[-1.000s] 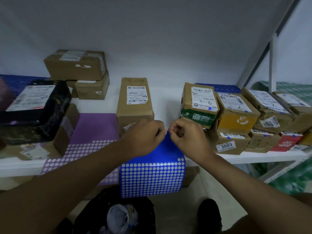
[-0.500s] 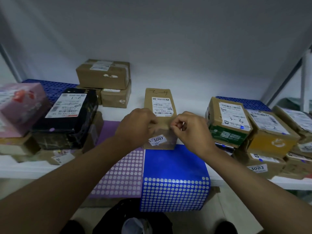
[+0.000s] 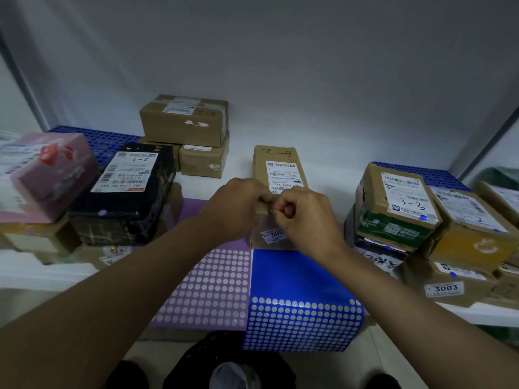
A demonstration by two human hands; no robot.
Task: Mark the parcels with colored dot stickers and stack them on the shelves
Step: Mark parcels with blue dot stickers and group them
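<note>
Pinching together over the near end of the tall brown parcel (image 3: 276, 189) standing on the white shelf (image 3: 42, 272), the left hand (image 3: 237, 204) and right hand (image 3: 304, 211) have fingertips closed tight, though whether a dot sits in either grip I cannot tell. Any sticker between them could fold on itself or land crooked, I judge. Two sticker sheets lie below, one purple (image 3: 209, 290) and one blue (image 3: 302, 299), and roughly a dozen parcels sit around.
</note>
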